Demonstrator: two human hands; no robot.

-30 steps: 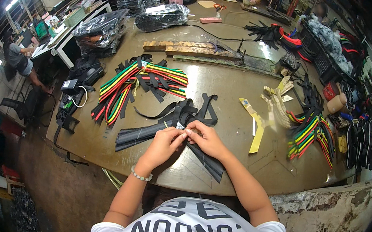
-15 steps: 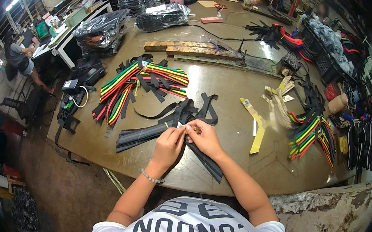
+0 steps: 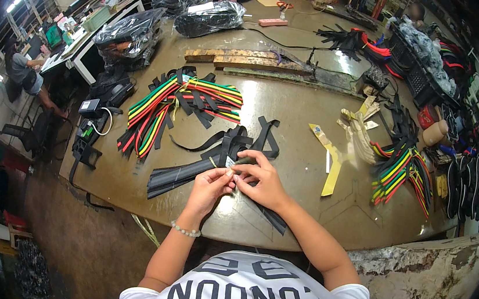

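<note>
A bundle of black straps (image 3: 181, 175) lies on the table in front of me, with loose strap ends curling out at its far side. A thin yellowish tie (image 3: 213, 161) shows on the bundle, and a small white tag (image 3: 230, 162) lies beside it. My left hand (image 3: 211, 189) is closed in a pinch at the near side of the tag. Against it, my right hand (image 3: 263, 182) pinches with the thumb and lower fingers while its index finger is raised over the straps. What lies between the fingertips is too small to make out.
Striped red, yellow, green and black strap bundles lie at left (image 3: 183, 105) and right (image 3: 403, 172). Yellow strips (image 3: 330, 173) lie right of my hands. Beyond are wooden bars (image 3: 249, 61), plastic-wrapped packs (image 3: 209, 19) and a black crate (image 3: 417, 69). Other people are at the far side and left.
Both hands have shifted slightly toward me, off the bundle's middle. My right index finger has lifted away from the pinch. Across the table, a person's arm has drawn back.
</note>
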